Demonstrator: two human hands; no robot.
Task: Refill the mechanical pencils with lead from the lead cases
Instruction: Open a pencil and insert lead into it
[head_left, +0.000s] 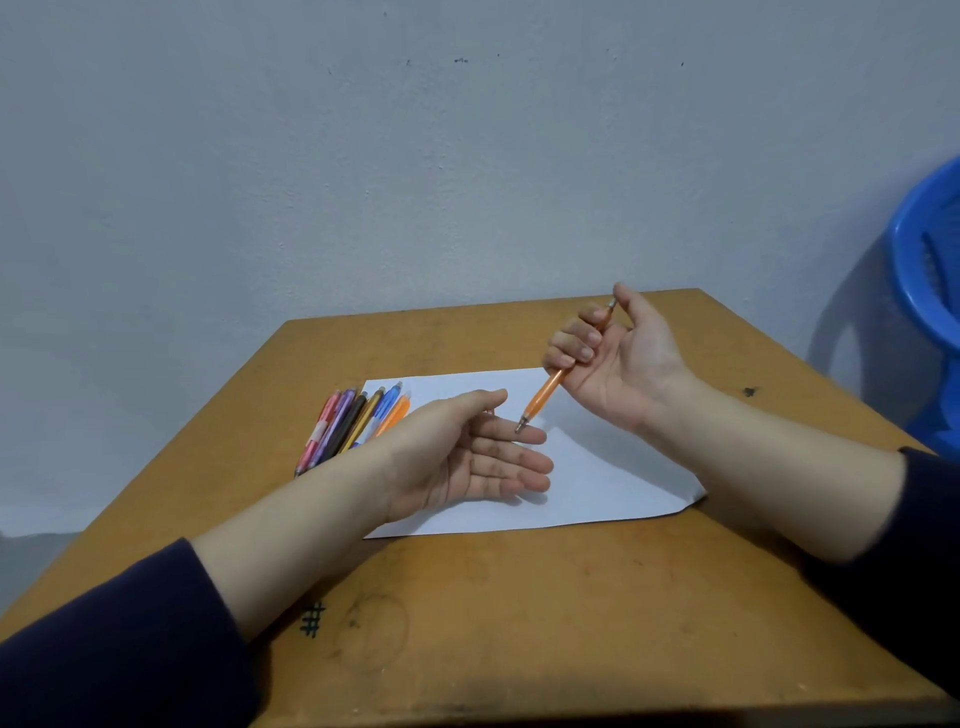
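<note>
Nearest, two dark sleeves frame a scuffed brown worktop (493, 597). Past them the left hand (457, 457) lies flat and relaxed, palm up, fingers straight and holding nothing, over a white sheet of paper (613, 478). Just beyond, an orange pencil (543, 397) slants tip-down, its metal point at or just above the left fingers; contact cannot be settled. The right hand (623, 358) grips its barrel with curled fingers, the thumb up at the cap end.

This looks like an early step: the pencil is being clicked or checked over the open palm, with no lead going in yet. The next move probably calls for pulling the cap off to open the barrel, then fetching a lead case and feeding in thin, brittle sticks with a light pinch.

Further back, a row of coloured pencils (348, 421) lies beside the paper's left edge, its near end covered by the left wrist. No lead case shows anywhere; one may sit behind the hands. A blue plastic seat or basket (930, 270) is cut off at the right edge.
</note>
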